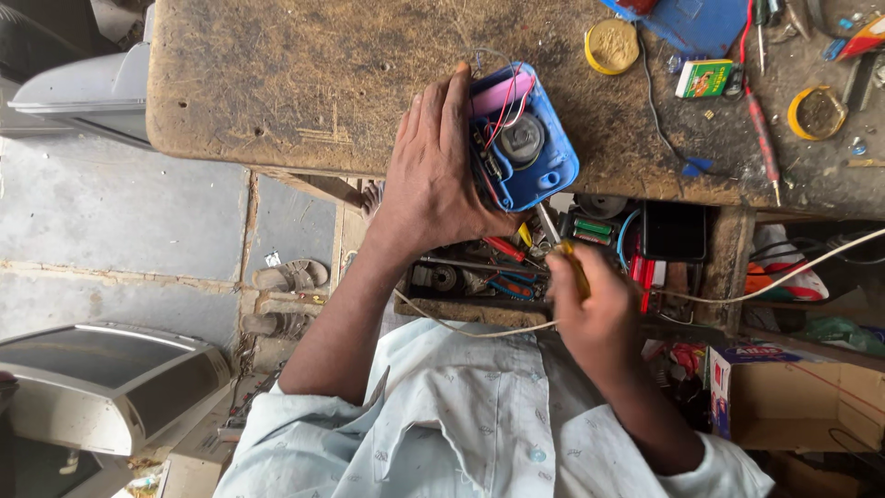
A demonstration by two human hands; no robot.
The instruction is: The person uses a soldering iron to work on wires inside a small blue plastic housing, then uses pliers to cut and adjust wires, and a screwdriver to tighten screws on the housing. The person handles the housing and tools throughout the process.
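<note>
My left hand (433, 171) grips an opened blue plastic device (525, 138) at the near edge of a worn wooden workbench (304, 83). Inside the shell I see a pink part, red and black wires and a round grey speaker-like part. My right hand (590, 300) is closed on a yellow-handled screwdriver (564, 247), whose metal shaft points up toward the lower edge of the blue device. Below both hands an open drawer (479, 281) holds tools and small parts.
On the bench to the right lie two yellow lids (611, 46) (817, 112), a small green box (705, 78), a red-handled tool (761, 134) and a blue cover (701, 23). A cardboard box (797, 397) sits lower right. Grey casings (101, 383) stand on the floor at left.
</note>
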